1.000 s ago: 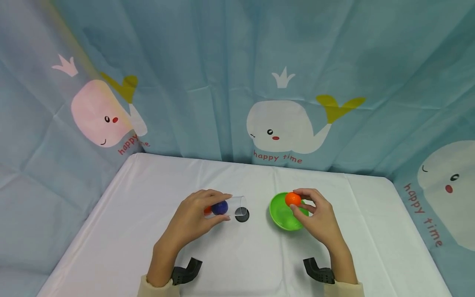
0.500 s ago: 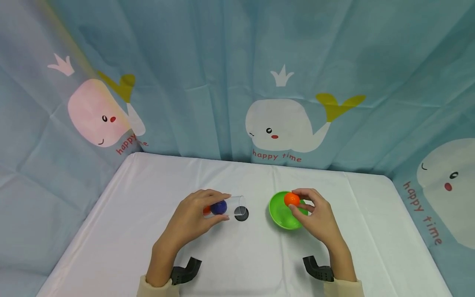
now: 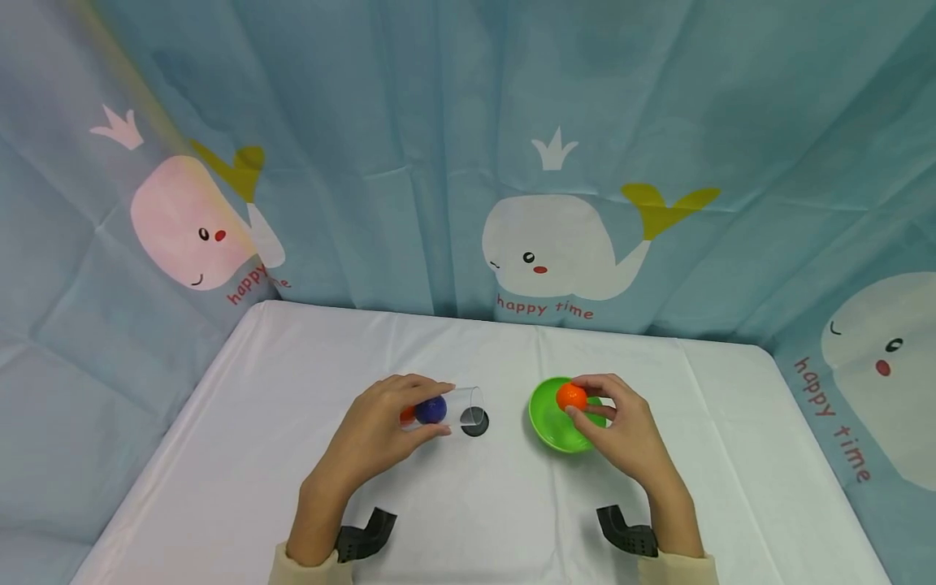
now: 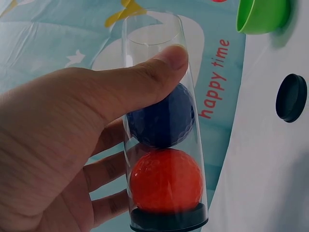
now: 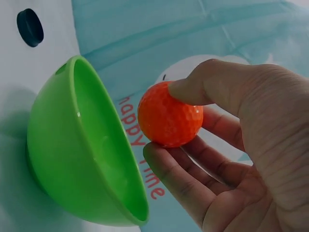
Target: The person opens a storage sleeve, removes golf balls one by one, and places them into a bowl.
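**Tube in my left hand, orange ball in my right**

My left hand (image 3: pixel 380 435) is wrapped around a clear plastic tube (image 4: pixel 161 121) — thumb pressed across its front, fingers curled behind it. The tube lies tilted above the white table (image 3: pixel 292 382), its open mouth pointing toward the middle. Inside it sit two balls, touching: a dark blue ball (image 4: pixel 161 116) nearer the open end and a second orange ball (image 4: pixel 165 181) against the black cap (image 4: pixel 169 218) that closes the bottom. Just past the tube's mouth, a loose black lid (image 3: pixel 476 423) lies flat on the table, apart from the tube.

My right hand (image 3: pixel 625 435) pinches an orange ball (image 5: pixel 170 114) between thumb and fingertips. Its surface is dimpled like a golf ball's. I hold it just over the near rim of a green bowl (image 5: pixel 72 159), which stands on the table to the right of the lid; the ball is above the bowl, not in it.

Behind the table hangs a blue curtain (image 3: pixel 409 122) printed with white whales wearing little crowns — under each one the red words "happy time" can be read. I see no writing on the balls, tube or bowl.
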Motion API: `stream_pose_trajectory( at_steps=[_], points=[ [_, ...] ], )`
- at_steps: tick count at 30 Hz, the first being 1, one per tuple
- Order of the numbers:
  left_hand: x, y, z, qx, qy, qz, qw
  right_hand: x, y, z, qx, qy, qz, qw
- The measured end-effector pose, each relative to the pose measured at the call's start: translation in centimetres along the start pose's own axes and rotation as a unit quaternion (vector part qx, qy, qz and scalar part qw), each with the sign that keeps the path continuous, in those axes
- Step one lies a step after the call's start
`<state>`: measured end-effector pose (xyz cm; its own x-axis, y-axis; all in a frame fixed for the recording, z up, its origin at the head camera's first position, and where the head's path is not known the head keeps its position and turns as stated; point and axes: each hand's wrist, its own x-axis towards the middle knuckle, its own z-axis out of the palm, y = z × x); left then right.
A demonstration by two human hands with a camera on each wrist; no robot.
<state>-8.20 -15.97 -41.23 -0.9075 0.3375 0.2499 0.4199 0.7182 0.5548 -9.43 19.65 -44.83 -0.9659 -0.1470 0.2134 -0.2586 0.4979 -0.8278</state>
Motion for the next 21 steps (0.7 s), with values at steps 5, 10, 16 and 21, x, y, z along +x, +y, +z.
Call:
stream_pose_trajectory(
  at_steps=[5,10,16,21],
  points=[
    [0.05,-0.04,0.12,0.000,0.007,0.011,0.9999,0.00,0.18,0.03,-0.006,-0.007,0.015,0.9998],
    [-0.11,-0.01,0.05,0.001,0.005,0.008,1.0000,-0.06,0.11,0.07,-0.007,-0.010,0.024,0.9996],
    [-0.01,0.13,0.12,-0.004,-0.006,-0.002,1.0000,0.06,0.13,0.06,-0.020,0.006,0.003,0.9998],
    [0.02,0.27,0.20,-0.007,-0.010,0.002,0.9999,0.04,-0.21,-0.22,-0.026,0.053,-0.033,0.9977]
  ],
)
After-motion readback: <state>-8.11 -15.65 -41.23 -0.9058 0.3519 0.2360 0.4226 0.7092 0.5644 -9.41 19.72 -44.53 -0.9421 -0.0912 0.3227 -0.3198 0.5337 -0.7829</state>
